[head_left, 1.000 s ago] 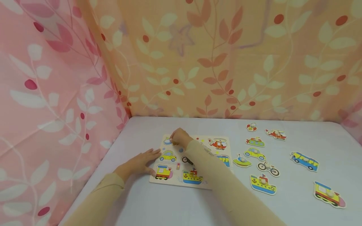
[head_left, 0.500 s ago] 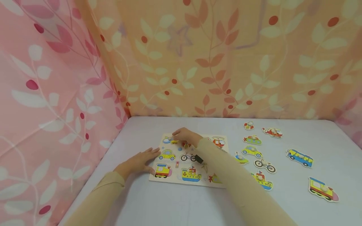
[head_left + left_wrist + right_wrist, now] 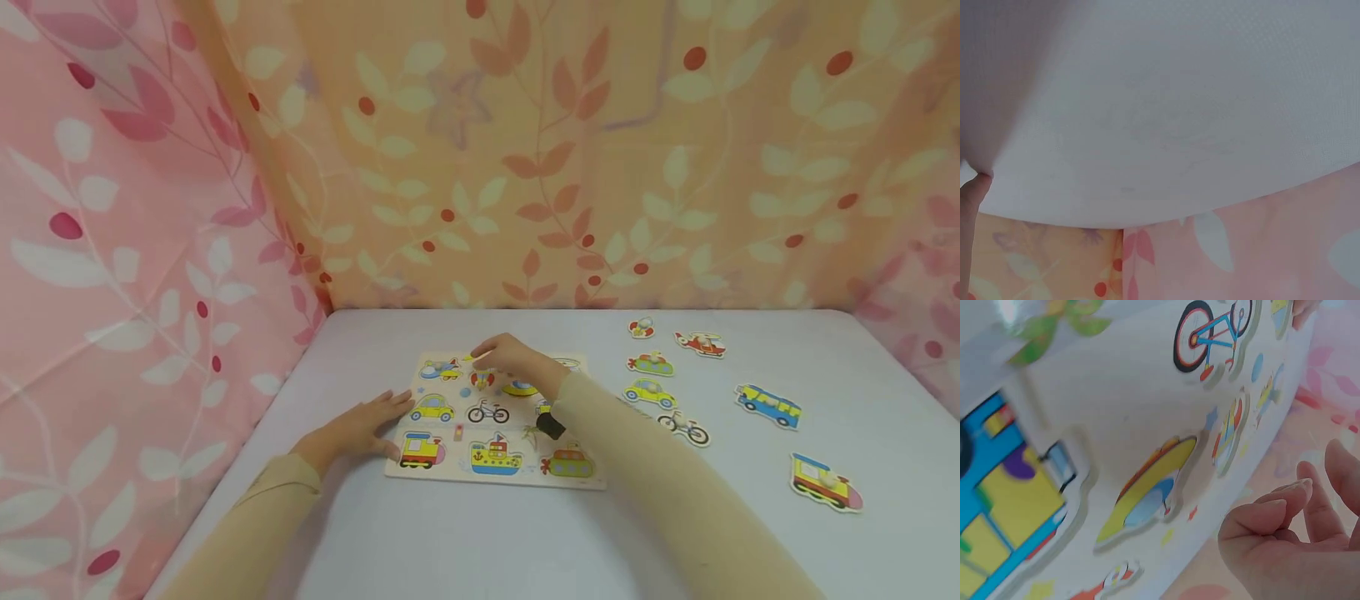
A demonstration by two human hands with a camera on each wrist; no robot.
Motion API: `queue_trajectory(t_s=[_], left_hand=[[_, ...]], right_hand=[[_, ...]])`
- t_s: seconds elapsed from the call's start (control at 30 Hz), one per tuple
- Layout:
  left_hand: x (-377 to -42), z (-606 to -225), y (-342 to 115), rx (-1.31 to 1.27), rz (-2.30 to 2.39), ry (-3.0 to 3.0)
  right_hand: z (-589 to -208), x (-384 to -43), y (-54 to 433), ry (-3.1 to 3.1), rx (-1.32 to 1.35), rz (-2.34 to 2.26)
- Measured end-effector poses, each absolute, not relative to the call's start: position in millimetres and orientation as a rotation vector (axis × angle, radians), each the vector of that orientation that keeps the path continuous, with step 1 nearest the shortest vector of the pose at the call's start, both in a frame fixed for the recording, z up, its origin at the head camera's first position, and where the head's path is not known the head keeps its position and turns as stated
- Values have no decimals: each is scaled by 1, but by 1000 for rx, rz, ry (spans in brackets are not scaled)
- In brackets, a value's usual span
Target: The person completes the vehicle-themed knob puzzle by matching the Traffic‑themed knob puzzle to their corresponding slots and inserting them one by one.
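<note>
A wooden puzzle board (image 3: 517, 487) with printed vehicle recesses lies on the table. At its top left sits the airplane piece (image 3: 441, 370), whose knob shows in the right wrist view. My right hand (image 3: 513, 358) hovers over the board's upper middle, beside the airplane, its fingers loosely bent around nothing; the right wrist view shows the same hand (image 3: 1294, 531) past the board's edge. My left hand (image 3: 356, 429) rests spread at the board's left edge, fingertips and thumb touching it. The left wrist view catches only one of its fingers (image 3: 972, 194).
Knobbed pieces lie right of the board: a helicopter (image 3: 701, 344), a submarine (image 3: 651, 364), a car (image 3: 648, 393), a bicycle (image 3: 684, 429), a bus (image 3: 768, 406) and a train (image 3: 827, 482). My right sleeve (image 3: 660, 475) hides others. Floral curtains (image 3: 480, 167) stand behind the table.
My right hand has come off the airplane piece and moved right, uncovering it. My left hand stays at the board's edge. The head view has turned slightly right.
</note>
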State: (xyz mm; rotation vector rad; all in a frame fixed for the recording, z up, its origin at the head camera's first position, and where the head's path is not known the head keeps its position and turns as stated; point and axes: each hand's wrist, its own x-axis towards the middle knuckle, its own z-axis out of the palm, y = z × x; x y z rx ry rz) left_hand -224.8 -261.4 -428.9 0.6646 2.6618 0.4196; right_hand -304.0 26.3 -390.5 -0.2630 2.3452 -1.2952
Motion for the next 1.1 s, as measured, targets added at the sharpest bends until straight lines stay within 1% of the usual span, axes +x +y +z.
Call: queue_trajectory(t_s=[0.27,0.57,0.87,1.1], left_hand=[[-224,-430,-260,652,425,2665],[-225,-430,-260,652,391,2671],[-225,-432,-260,643,424,2662],[-226,-432,-262,650,398,2678]], right_hand=[[-378,-296,51,2344,-244,-1327],[-365,-280,70,2408,-299,-1277],[-360,-275,86,2434,-361,-1248],[-357,-267,101,2480,-317,-1213]])
